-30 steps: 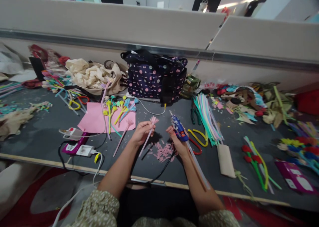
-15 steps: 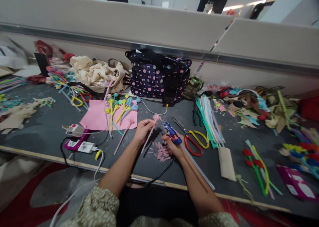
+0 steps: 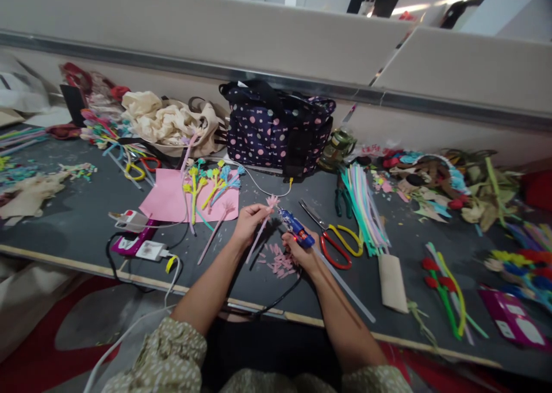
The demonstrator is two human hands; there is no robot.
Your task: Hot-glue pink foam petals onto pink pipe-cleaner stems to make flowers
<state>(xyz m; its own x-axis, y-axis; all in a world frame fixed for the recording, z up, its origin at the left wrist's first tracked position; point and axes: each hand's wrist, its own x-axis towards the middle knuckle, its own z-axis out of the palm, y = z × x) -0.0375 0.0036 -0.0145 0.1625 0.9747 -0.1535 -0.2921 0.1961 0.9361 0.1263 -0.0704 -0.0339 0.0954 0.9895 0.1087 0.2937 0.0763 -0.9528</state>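
Between the fingertips of my left hand (image 3: 250,225) is a pink pipe-cleaner flower (image 3: 257,239), its petals at the top and its stem slanting down. My right hand (image 3: 301,250) is wrapped round a blue hot glue gun (image 3: 295,227), with a long clear glue stick (image 3: 345,289) trailing from its rear. The gun's nozzle points at the flower head, close beside it; whether they touch I cannot tell. Under my hands lies a pile of short pink pieces (image 3: 280,262). Another pink flower (image 3: 218,232) rests to the left, partly on a pink sheet (image 3: 170,195).
Red-and-yellow-handled scissors (image 3: 338,246) and a bundle of pastel pipe cleaners (image 3: 365,206) lie to the right. Yellow and blue flowers (image 3: 207,186) rest on the pink sheet. A dotted dark bag (image 3: 263,131) stands behind. A power strip (image 3: 137,241) with cables sits at left.
The view has shifted slightly. Both hands keep nearly the same pose, with the glue gun still close to the pink flower head.
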